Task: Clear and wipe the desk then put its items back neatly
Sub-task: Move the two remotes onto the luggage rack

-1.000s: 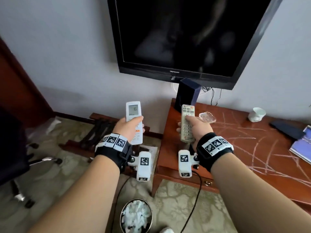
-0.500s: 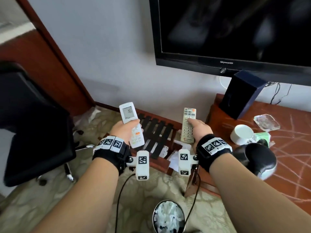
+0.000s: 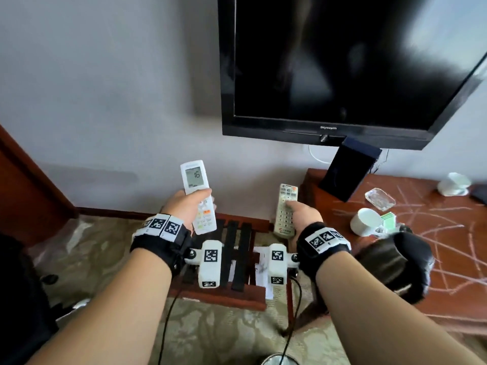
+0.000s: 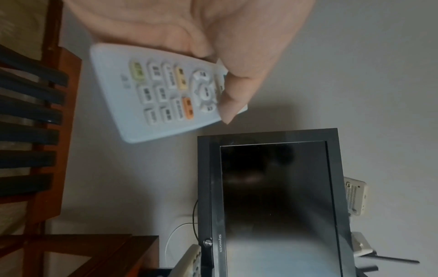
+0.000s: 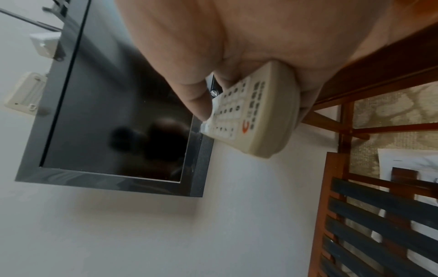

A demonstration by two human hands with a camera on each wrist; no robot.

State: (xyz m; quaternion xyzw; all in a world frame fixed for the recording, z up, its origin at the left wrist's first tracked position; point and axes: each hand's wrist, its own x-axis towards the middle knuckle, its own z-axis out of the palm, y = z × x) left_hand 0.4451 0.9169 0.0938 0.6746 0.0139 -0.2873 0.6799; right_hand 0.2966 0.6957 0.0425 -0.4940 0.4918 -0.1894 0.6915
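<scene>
My left hand (image 3: 185, 206) grips a white air-conditioner remote (image 3: 198, 196) whose display reads 16; the thumb lies across its buttons (image 4: 170, 91). My right hand (image 3: 303, 217) grips a beige TV remote (image 3: 286, 210), thumb on the keypad (image 5: 249, 112). Both remotes are held in the air left of the red-brown desk (image 3: 448, 259), above a wooden luggage rack (image 3: 234, 262) with black straps. On the desk stand a white cup (image 3: 365, 221), a glass ashtray (image 3: 379, 198), green packets (image 3: 388, 219), a black box (image 3: 345, 172) and a black kettle (image 3: 398, 264).
A black wall-mounted television (image 3: 342, 69) hangs above the desk's left end. Another white cup (image 3: 454, 184) sits at the desk's back right. A dark office chair (image 3: 21, 299) stands at the far left. Papers (image 3: 261, 267) lie on the carpet under the rack.
Both hands have carried the remotes leftward off the desk top to above the luggage rack. The head view swung left and then partly back right.
</scene>
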